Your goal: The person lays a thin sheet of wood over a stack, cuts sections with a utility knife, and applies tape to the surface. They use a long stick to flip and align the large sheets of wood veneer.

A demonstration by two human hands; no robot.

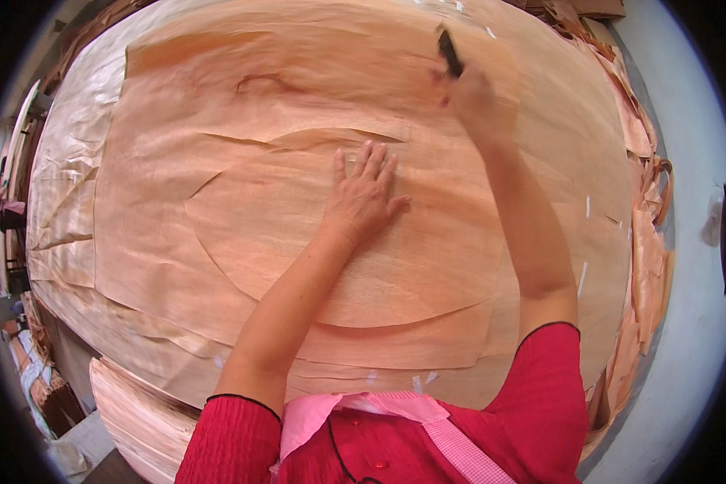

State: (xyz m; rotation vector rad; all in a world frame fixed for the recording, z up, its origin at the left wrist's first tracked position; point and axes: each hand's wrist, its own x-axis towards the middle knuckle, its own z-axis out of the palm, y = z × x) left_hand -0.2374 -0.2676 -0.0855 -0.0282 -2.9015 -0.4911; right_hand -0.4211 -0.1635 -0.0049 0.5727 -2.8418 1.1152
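Large thin peach-tan veneer sheets (pixel 161 161) lie layered and creased in front of me, with curved cuts or splits around a rounded piece (pixel 266 266) in the middle. My left hand (pixel 365 189) lies on this piece near its upper edge, palm down with fingers stretched out. My right hand (pixel 468 93), blurred by motion, is higher up and to the right, closed on a dark hand tool (pixel 448 50) over the upper part of the sheets. The kind of tool is too blurred to tell.
Torn veneer offcuts (pixel 645 258) hang along the right edge, beside a pale wall or floor (pixel 690 339). More sheets (pixel 137 411) are stacked at the lower left. Shelving and bundled material (pixel 36 363) stand at the far left. Small pale strips (pixel 585 274) dot the right part of the surface.
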